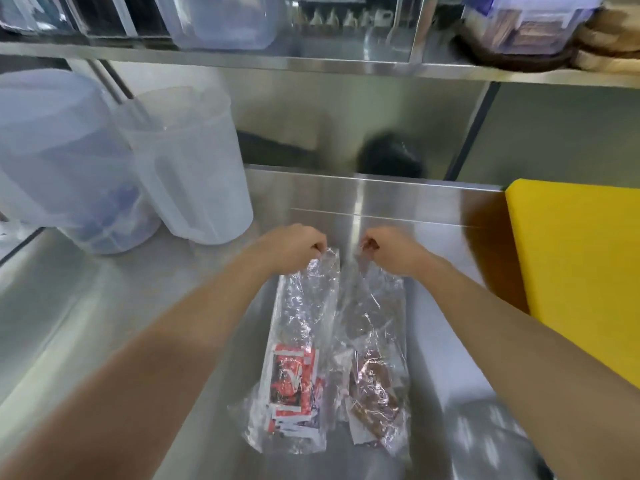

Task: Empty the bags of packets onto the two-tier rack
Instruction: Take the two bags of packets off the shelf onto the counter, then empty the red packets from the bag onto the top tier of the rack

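Two clear plastic bags, held side by side over a stainless steel counter. My left hand pinches the top edge of the left bag, fingers curled round the film; my right hand grips the top of the right bag in the same way. The two bags touch along their inner sides. The left bag holds red-and-white packets gathered at its bottom; their print is too blurred to read. The right bag holds brown packets, with no legible label. Whether the bag bottoms rest on the steel cannot be told. A yellow board lies to the right, translucent tubs stand to the left, and a steel shelf carrying more containers runs overhead.
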The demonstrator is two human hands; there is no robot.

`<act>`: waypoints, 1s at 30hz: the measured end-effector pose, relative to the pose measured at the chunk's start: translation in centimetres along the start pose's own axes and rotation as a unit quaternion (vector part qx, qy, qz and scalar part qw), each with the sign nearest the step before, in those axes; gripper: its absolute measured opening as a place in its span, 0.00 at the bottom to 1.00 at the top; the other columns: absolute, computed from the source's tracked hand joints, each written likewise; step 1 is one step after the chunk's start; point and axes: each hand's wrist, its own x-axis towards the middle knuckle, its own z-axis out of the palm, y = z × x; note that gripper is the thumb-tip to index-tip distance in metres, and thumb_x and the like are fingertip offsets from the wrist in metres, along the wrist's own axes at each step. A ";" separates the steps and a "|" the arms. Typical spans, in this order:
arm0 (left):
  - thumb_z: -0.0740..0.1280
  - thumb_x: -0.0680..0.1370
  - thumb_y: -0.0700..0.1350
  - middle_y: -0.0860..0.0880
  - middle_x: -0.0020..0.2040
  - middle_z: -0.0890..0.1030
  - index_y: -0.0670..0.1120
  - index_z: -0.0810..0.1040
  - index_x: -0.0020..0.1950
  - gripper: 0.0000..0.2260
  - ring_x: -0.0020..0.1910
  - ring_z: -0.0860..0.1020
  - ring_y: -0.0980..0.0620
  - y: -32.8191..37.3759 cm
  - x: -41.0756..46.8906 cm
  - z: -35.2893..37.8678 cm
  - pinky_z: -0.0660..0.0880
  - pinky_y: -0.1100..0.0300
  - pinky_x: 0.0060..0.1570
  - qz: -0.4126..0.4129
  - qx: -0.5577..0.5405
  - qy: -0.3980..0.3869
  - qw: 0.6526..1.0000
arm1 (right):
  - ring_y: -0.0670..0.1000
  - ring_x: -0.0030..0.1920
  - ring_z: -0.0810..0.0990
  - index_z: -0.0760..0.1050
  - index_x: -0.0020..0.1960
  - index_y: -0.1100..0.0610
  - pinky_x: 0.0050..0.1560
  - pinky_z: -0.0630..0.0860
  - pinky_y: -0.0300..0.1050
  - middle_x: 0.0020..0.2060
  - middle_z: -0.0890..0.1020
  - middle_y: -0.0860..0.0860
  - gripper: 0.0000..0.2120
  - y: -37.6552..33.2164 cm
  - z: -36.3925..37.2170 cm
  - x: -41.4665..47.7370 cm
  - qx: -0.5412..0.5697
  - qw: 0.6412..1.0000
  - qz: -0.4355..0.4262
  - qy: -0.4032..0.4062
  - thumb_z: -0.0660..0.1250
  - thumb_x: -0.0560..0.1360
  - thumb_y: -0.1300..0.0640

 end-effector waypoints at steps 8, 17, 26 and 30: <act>0.64 0.77 0.45 0.47 0.49 0.82 0.45 0.79 0.50 0.07 0.50 0.78 0.46 -4.2 1.7 6.0 0.72 0.54 0.52 -0.054 -0.125 0.020 0.991 | 0.57 0.54 0.77 0.74 0.54 0.55 0.59 0.71 0.54 0.52 0.81 0.54 0.15 1.0 3.9 1.3 0.029 0.999 0.015 -0.001 0.58 0.70 0.65; 0.68 0.72 0.57 0.42 0.63 0.72 0.45 0.65 0.67 0.28 0.60 0.74 0.43 -3.9 -1.9 6.6 0.74 0.51 0.55 -0.248 -0.412 0.209 0.852 | 0.59 0.53 0.74 0.76 0.52 0.60 0.54 0.62 0.49 0.51 0.79 0.56 0.08 -4.1 4.0 -3.2 0.003 0.963 -0.028 0.269 0.62 0.74 0.63; 0.69 0.71 0.58 0.43 0.55 0.75 0.43 0.64 0.65 0.31 0.49 0.78 0.46 -2.0 -7.8 8.0 0.79 0.49 0.48 -0.334 -0.505 0.084 0.792 | 0.55 0.55 0.76 0.67 0.63 0.60 0.57 0.73 0.51 0.57 0.76 0.55 0.18 -8.0 8.1 -7.5 0.179 0.980 0.076 0.049 0.63 0.76 0.56; 0.71 0.72 0.49 0.46 0.44 0.78 0.42 0.71 0.51 0.15 0.40 0.78 0.49 -0.9 -8.9 8.9 0.78 0.55 0.38 -0.324 -0.517 0.043 0.791 | 0.56 0.60 0.74 0.57 0.70 0.58 0.55 0.71 0.47 0.64 0.72 0.58 0.26 -8.6 9.3 -8.4 0.245 0.962 0.124 0.000 0.63 0.76 0.55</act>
